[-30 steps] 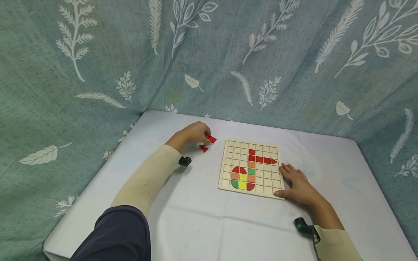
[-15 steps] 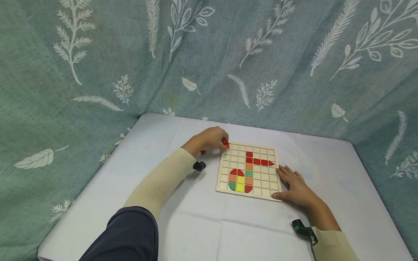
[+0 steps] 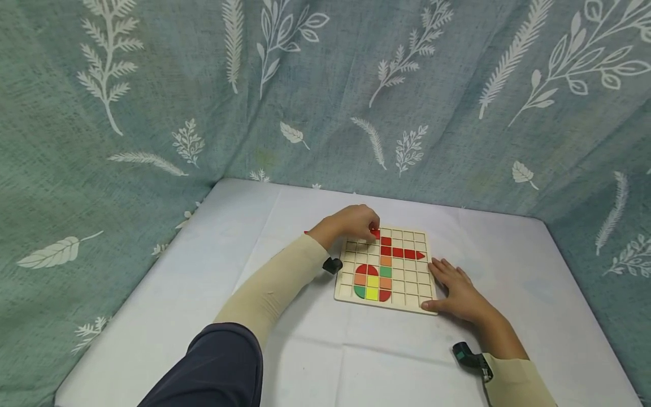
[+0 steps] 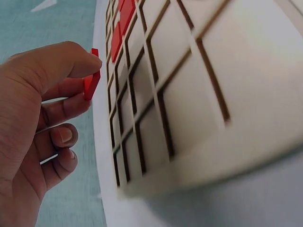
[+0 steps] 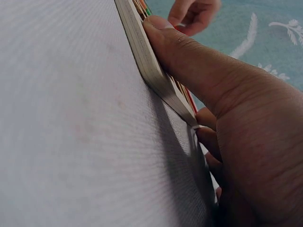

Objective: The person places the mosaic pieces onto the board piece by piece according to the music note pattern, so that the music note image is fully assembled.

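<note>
A square wooden grid board point(image 3: 411, 287) lies flat on the table, with red, orange, green and yellow tiles in some of its cells. Over the board's far part, my left hand point(image 3: 352, 222) pinches a red tile point(image 4: 92, 76) between thumb and index finger, its other fingers loosely bent. In the left wrist view the tile is held on edge, apart from the grid. My right hand point(image 3: 460, 295) rests at the board's near right corner, thumb on the rim and spread fingers along the right side. The right wrist view shows the thumb point(image 5: 182, 52) pressing the edge.
A sliver of another red piece point(image 3: 306, 232) shows on the white table point(image 3: 305, 362) behind the left wrist, mostly hidden. A patterned green-blue curtain point(image 3: 315, 90) closes off the back and sides. Dark wrist cameras point(image 3: 333, 265) stick out from both sleeves.
My left hand has picked up the red tile left of the board and carried it right, over the far cells. The right hand stays at the board's corner. The view has shifted slightly.
</note>
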A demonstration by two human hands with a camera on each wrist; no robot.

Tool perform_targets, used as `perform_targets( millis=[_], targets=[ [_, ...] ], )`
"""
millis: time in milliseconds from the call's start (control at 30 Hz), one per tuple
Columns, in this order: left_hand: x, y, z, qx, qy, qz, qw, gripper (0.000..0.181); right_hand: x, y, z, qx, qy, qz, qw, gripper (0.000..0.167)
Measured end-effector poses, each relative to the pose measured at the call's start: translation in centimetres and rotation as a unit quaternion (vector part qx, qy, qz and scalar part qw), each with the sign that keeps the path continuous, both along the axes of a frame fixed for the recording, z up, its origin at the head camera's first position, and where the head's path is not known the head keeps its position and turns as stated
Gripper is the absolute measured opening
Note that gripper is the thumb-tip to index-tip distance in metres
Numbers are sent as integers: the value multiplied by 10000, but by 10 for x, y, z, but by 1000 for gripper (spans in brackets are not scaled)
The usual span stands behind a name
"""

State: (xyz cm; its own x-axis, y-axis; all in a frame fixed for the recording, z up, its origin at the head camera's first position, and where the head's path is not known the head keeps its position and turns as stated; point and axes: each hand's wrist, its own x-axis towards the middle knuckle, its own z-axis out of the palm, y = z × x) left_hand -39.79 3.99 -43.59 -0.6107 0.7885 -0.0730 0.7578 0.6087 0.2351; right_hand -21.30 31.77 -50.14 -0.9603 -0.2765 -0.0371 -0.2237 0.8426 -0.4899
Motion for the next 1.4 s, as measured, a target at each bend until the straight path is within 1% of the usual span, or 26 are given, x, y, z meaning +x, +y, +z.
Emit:
perform_targets(
  millis=[167,300,400,467,567,667,767,967,1067,1167,1300,1400],
  targets=[
    [2,13,-4,60,-7,-138,9999,20,-1,0,-2,-3,-34,-2,10000,117],
    [3,22,-7,159,15,-100,9998,16,-1,-1,-1,38,-68,-35,10000,117],
    [5,30,-7,178,61,-88,9998,17,0,0,1,13,-85,-76,9999,117],
    [7,36,-6,145,96,-101,9998,18,0,1,3,-7,-88,-92,9999,116],
    [8,45,-5,64,64,-174,9998,22,0,2,2,-10,-92,-99,9999,117],
    [10,51,-6,-44,28,-219,9997,25,0,2,0,-14,-71,-58,10000,117],
    [10,56,-9,-79,25,-236,9997,27,-1,2,-2,-20,-64,-40,10000,118],
    [7,61,-14,-140,64,-223,9996,26,-2,1,0,-8,-68,-31,10000,118],
    [6,60,-15,-220,10,-217,9995,26,-3,0,1,-24,-85,-41,10000,118],
    [5,60,-16,-234,-115,-178,9995,26,-2,0,1,-16,-93,-53,9999,119],
    [5,60,-16,-156,-170,-171,9996,25,-2,0,1,-29,-68,-59,10000,118],
    [5,60,-17,-116,-99,-221,9996,24,-2,0,0,-32,-65,-56,10000,118]
  ],
)
